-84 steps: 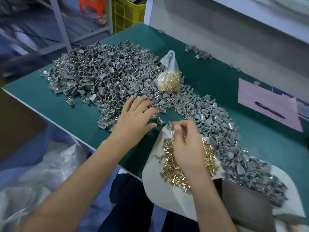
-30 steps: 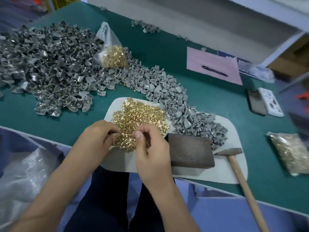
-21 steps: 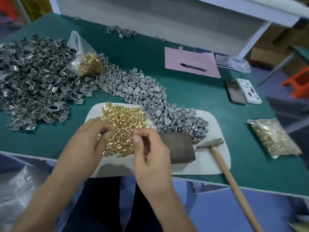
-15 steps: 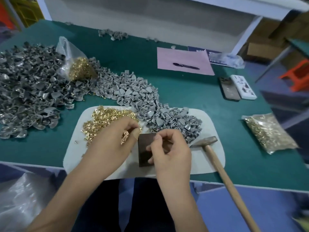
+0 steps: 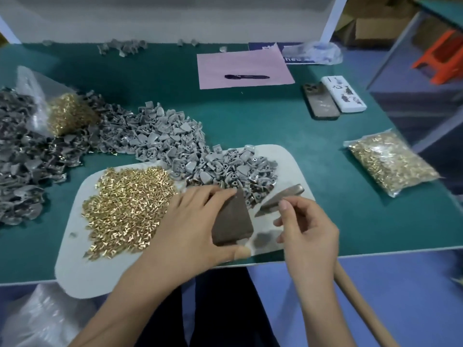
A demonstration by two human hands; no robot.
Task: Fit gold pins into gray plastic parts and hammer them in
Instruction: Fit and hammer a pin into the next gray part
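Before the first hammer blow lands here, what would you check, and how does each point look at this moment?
1. Metal block flat on the white mat: not ok, the left hand holds it tilted.
2. Gray part with a pin on the block: not ok, none shows there.
3. Hammer gripped: not ok, the right hand hovers by its head.
4. Loose gold pins within reach: ok.
5. Gray parts within reach: ok.
6. Right hand holding a part: cannot tell.

pink sheet [image 5: 244, 67] | pen [image 5: 246, 76] on it | two phones [image 5: 333, 97]
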